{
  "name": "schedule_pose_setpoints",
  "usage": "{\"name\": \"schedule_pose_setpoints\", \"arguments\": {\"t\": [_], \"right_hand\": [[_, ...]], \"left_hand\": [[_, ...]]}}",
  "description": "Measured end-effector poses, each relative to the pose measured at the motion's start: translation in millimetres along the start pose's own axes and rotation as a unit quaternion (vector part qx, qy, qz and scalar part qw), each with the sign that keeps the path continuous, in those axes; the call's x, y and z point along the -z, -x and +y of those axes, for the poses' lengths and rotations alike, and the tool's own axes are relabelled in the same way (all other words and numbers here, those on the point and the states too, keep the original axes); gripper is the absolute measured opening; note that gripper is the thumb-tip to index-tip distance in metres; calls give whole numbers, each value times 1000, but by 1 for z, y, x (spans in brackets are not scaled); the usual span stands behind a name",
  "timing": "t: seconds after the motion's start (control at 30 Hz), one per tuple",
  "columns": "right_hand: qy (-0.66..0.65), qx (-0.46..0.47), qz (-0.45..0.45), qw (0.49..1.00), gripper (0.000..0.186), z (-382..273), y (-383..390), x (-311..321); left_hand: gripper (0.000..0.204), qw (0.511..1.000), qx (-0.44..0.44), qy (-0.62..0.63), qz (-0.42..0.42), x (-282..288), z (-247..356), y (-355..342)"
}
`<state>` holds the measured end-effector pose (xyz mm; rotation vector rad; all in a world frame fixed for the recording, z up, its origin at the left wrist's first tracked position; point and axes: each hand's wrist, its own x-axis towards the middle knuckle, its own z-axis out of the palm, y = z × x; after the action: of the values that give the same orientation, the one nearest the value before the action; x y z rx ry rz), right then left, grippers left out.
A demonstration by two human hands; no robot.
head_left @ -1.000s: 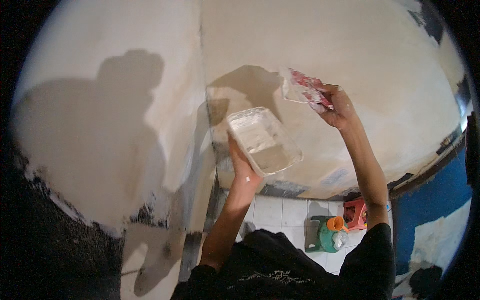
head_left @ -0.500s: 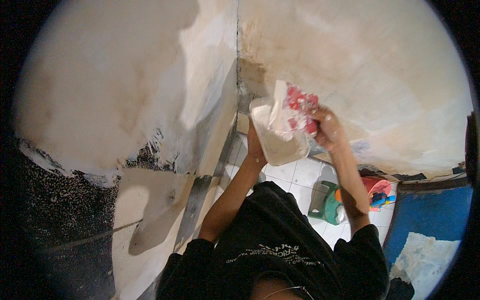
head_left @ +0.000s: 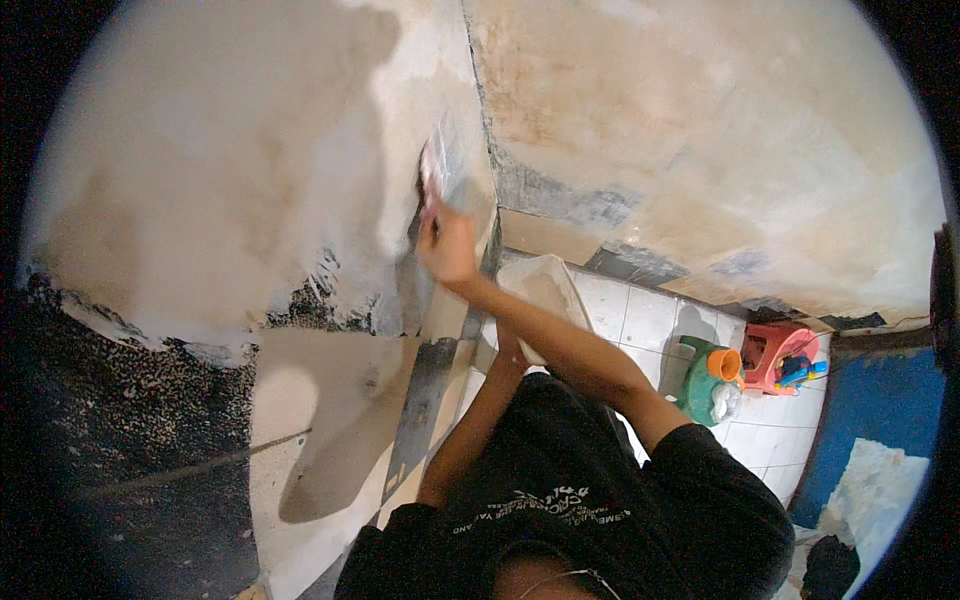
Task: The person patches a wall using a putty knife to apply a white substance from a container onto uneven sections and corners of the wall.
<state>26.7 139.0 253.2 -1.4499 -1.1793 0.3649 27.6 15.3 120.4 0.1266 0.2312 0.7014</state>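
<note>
The head view comes from a wide fisheye camera worn on the person's head, the left one of a side-by-side pair. It looks steeply down over the black shirt (head_left: 640, 480), which lies close, at the lower edge. It faces the corner between a left wall (head_left: 250, 190) and a right wall (head_left: 700, 150), with the tiled floor (head_left: 648, 320) farther below. The right hand (head_left: 452, 250) and left hand (head_left: 509, 345) show near the middle. The view is upright, its dark rim curved.
</note>
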Motion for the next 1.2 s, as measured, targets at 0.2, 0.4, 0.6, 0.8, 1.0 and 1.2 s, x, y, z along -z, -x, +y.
{"name": "schedule_pose_setpoints", "arguments": {"t": [0.2, 0.4, 0.6, 0.8, 1.0, 1.2], "right_hand": [[-88, 97, -26, 991, 38, 1, 71, 30], [56, 55, 92, 993, 33, 47, -33, 19], [-70, 60, -47, 995, 36, -24, 80, 3], [49, 41, 27, 998, 26, 41, 52, 33], [5, 58, 138, 989, 11, 33, -67, 26], [-76, 201, 68, 974, 50, -29, 52, 13]], "left_hand": [[65, 1000, 11, 15, 12, 19, 13, 22], [65, 999, 32, 17, -7, 14, 11, 19], [65, 999, 37, 25, 6, 23, 16, 27], [64, 998, 54, 21, 2, 13, 12, 21], [64, 998, 65, 20, -6, 12, 8, 16], [64, 998, 63, 19, 11, 21, 11, 20]]}}
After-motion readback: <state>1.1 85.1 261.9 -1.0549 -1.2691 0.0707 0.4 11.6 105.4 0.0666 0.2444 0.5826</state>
